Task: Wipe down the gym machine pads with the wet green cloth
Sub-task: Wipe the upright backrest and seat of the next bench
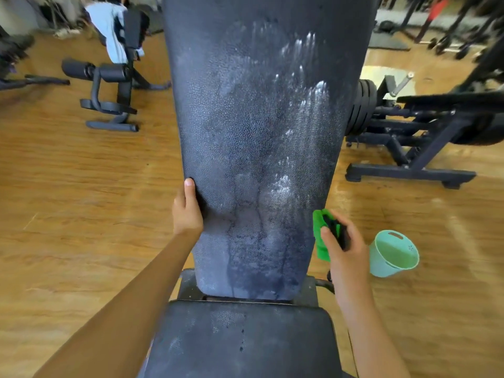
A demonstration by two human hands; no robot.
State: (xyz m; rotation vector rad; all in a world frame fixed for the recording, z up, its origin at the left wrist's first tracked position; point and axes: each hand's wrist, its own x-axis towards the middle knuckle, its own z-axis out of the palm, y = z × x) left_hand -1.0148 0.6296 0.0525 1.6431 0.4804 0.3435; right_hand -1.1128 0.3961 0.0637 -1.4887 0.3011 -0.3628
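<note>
Far left, on the brown wood-plank floor (81, 186): a black tubular exercise machine (109, 85) with a padded roller, and a pale blue and white towel (114, 31) draped over its upright. Centre of view: a long, tapered, dark blue-black back pad with textured vinyl (259, 118), inclined away from the camera. Its face carries pale grey patches, whitish streaks towards the right edge, and dark wet runs descending to the lower edge. The left hand (188, 211) grips the left edge of this back pad in its lower half, the thumb laid along the face at the edge and the fingers passing behind the edge, out of sight. Below the back pad, at the near end of the bench, lies the dark rectangular seat pad (240, 342), marked with a few pale scuffs and dark drops. At the lower right edge of the back pad, the right hand (345, 249) holds the bunched bright green cloth (320, 238), with thumb and fingers curled round it. The cloth sits just beside the pad's edge; contact with the pad cannot be confirmed. A dark patch shows among the folds under the fingers and cannot be identified. On the floor just right of that hand stands a small teal plastic bucket (380, 264). Further right and beyond stands a black steel-framed machine (425, 132) with a stack of black weight plates (362, 107) beside the back pad's right edge.
</note>
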